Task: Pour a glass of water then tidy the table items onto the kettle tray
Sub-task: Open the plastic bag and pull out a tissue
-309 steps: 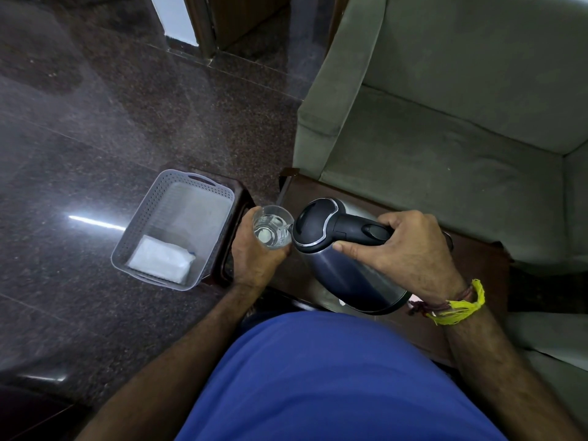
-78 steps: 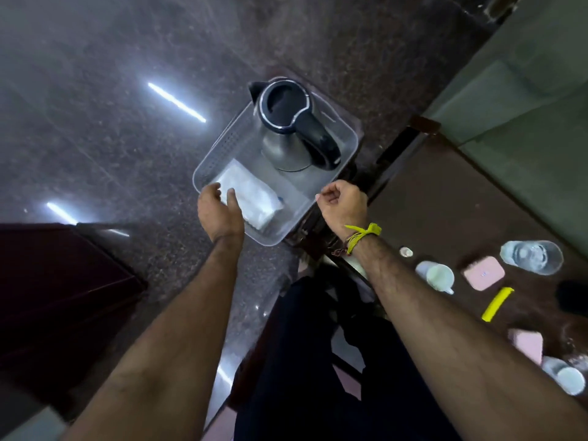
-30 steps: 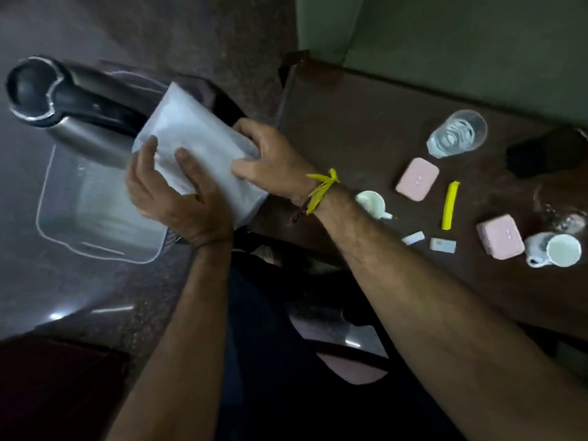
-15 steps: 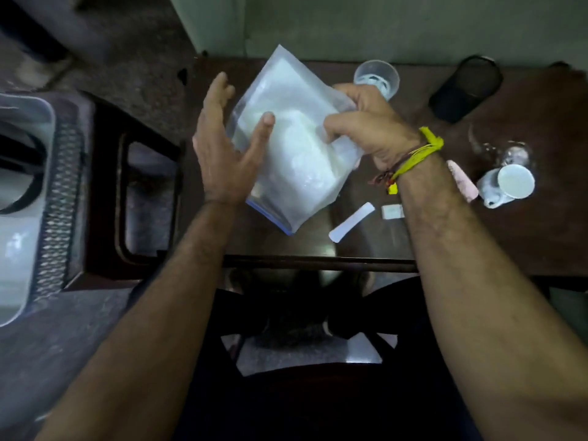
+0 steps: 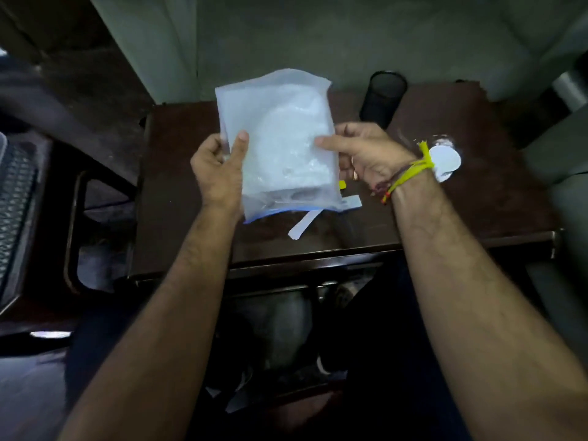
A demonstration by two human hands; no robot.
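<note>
Translucent, crinkled plastic bag [image 5: 280,144], dark smooth wooden table [image 5: 477,198], black mesh cup [image 5: 383,98], perforated plastic tray [image 5: 14,198]

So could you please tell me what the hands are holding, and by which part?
Both grip the clear zip bag: left hand on its left edge, right hand on its right edge.

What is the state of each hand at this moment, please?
Left hand: closed on the plastic bag, thumb pinching its left edge.
Right hand: closed on the same bag, gripping its right edge.
</note>
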